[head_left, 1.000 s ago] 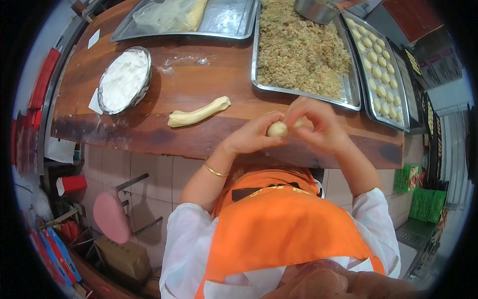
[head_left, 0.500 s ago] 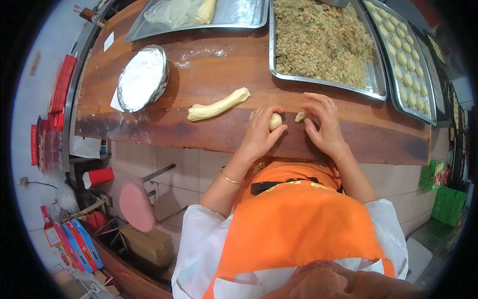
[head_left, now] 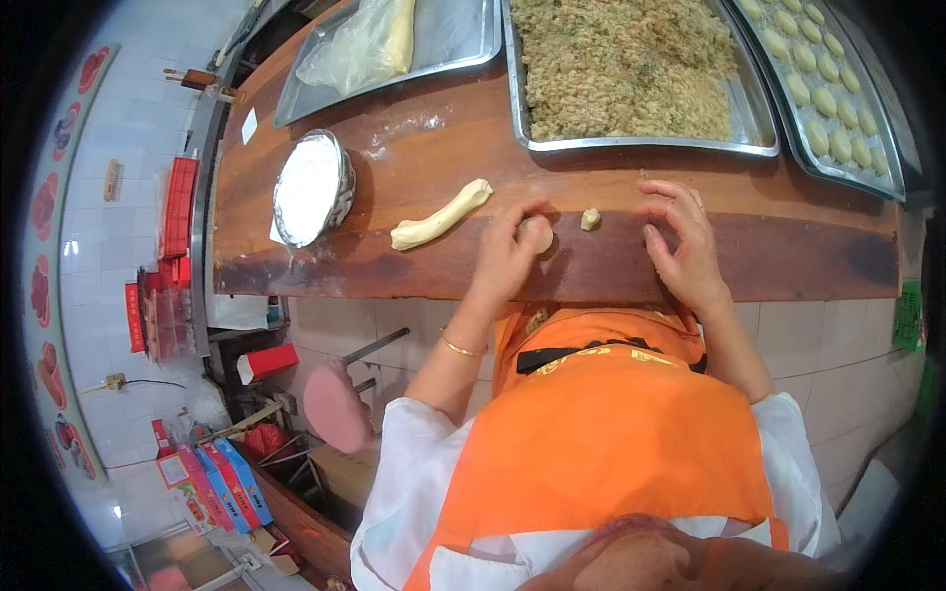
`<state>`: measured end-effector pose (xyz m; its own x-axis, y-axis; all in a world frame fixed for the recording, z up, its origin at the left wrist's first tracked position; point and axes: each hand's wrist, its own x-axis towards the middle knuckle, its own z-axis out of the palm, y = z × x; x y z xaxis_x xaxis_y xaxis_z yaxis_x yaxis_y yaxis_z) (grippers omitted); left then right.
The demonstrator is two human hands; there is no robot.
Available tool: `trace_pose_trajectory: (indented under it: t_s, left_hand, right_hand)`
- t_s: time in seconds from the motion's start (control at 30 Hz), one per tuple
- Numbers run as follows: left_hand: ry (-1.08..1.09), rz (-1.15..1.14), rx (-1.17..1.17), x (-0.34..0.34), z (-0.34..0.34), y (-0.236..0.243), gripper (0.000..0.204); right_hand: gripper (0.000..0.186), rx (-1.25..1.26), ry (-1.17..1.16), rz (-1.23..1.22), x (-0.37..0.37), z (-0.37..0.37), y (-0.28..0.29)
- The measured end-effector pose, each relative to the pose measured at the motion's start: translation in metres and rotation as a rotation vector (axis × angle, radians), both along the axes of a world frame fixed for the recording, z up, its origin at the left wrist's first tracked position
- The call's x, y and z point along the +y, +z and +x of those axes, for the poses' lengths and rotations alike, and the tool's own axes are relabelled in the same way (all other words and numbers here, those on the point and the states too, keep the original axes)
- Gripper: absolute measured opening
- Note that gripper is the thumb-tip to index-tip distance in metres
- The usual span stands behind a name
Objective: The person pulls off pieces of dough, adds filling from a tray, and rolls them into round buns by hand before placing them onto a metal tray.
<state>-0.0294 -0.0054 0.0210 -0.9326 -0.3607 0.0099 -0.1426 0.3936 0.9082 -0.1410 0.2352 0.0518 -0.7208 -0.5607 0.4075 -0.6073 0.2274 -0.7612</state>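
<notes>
My left hand (head_left: 507,251) rests low over the wooden table (head_left: 591,271), fingers curved round a pale dough ball (head_left: 535,235). To its right lies a small dough scrap (head_left: 590,219). My right hand (head_left: 682,246) is just right of that scrap, fingers apart and holding nothing. A smooth dough log (head_left: 434,223) lies left of my hands, and a metal bowl of white flour (head_left: 307,185) stands farther left.
At the back are trays of crumbly filling (head_left: 631,69), bagged dough (head_left: 345,59) and, at right, shaped dough pieces (head_left: 823,98). A pink stool (head_left: 335,404) is below the table at left; red boxes (head_left: 177,207) stand beside the tiled wall.
My hands have moved apart and down to the table. The right hand has let go of the small scrap and moved rightward. The view has shifted, showing more of the left wall.
</notes>
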Motion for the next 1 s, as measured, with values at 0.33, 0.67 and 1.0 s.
trace_pose_trajectory:
  t_s: [0.33,0.67,1.0]
  left_hand:
    - [0.021,-0.759,-0.056,-0.010,-0.055,-0.017,0.050]
    - [-0.086,-0.703,-0.113,-0.006,-0.051,-0.018,0.054]
    - [-0.097,-0.823,-0.182,-0.003,-0.051,-0.018,0.054]
  right_hand:
    - [0.020,0.015,-0.052,-0.103,0.020,-0.008,-0.010]
    - [0.016,-0.053,-0.079,-0.101,0.030,-0.011,-0.025]
    - [0.016,-0.120,-0.068,-0.158,0.019,-0.015,-0.027]
